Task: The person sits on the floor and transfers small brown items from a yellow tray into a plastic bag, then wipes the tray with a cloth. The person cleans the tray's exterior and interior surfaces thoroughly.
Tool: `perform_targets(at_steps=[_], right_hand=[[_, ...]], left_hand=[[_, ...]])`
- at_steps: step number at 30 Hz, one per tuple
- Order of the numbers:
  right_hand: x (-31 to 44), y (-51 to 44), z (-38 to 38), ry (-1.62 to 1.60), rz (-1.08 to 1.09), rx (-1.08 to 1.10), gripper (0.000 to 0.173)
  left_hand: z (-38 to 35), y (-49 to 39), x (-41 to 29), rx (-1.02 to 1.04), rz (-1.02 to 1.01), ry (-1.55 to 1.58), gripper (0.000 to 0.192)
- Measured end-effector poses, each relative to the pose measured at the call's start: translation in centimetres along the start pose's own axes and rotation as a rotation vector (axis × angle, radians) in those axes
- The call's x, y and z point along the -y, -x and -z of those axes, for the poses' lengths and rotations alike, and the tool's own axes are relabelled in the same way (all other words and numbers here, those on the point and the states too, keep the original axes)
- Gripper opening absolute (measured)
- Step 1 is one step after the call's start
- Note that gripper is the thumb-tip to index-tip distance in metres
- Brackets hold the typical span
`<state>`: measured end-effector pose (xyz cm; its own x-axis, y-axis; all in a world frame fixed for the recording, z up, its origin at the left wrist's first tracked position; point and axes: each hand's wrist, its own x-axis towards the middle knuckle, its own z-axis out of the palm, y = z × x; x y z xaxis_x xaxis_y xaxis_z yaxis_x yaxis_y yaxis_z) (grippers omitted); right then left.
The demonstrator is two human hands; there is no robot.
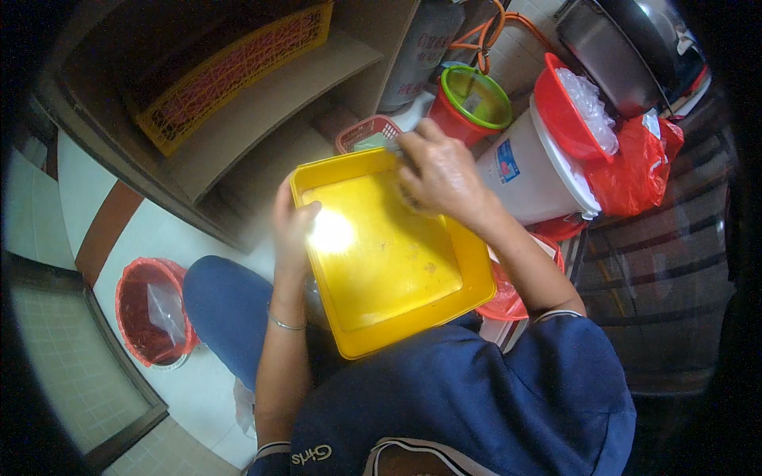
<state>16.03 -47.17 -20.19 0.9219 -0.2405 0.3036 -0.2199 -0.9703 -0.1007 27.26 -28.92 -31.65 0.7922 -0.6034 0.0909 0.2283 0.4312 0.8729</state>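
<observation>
A yellow rectangular plastic tray (381, 262) is tilted up in front of me, its inside facing the camera. My left hand (292, 223) grips its left wall, with the thumb over the rim. Over the far right corner is my right hand (437, 169), fingers curled around a greyish scouring pad (411, 199) that is mostly hidden and held against the tray's inner side. Small brownish stains mark the tray's bottom, and a bright light reflection lies near my left thumb.
Ahead stands a wooden cabinet with a yellow mesh basket (238, 77) on its shelf. To the right are a red bucket with a green rim (476, 98), a white bucket (524, 166) and a red basin (553, 107). A red-lined bin (155, 309) stands on the floor at left.
</observation>
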Motion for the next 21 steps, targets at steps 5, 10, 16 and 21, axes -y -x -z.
perform_targets(at_steps=[5,10,16,21], right_hand=[[-4.6,1.6,3.1,-0.048,-0.26,0.091,0.03],[-5.8,2.1,4.8,-0.294,-0.285,0.038,0.04],[-3.5,2.4,3.0,-0.414,-0.221,0.149,0.035],[-2.5,1.5,-2.9,-1.158,-0.728,0.306,0.028]], left_hand=[[0.0,0.1,0.1,0.032,-0.055,0.009,0.053],[0.0,0.2,-0.2,-0.024,-0.014,0.004,0.053],[-0.6,0.4,-0.9,-0.064,0.047,0.096,0.048],[-0.4,0.3,-0.6,-0.067,0.036,0.067,0.043]])
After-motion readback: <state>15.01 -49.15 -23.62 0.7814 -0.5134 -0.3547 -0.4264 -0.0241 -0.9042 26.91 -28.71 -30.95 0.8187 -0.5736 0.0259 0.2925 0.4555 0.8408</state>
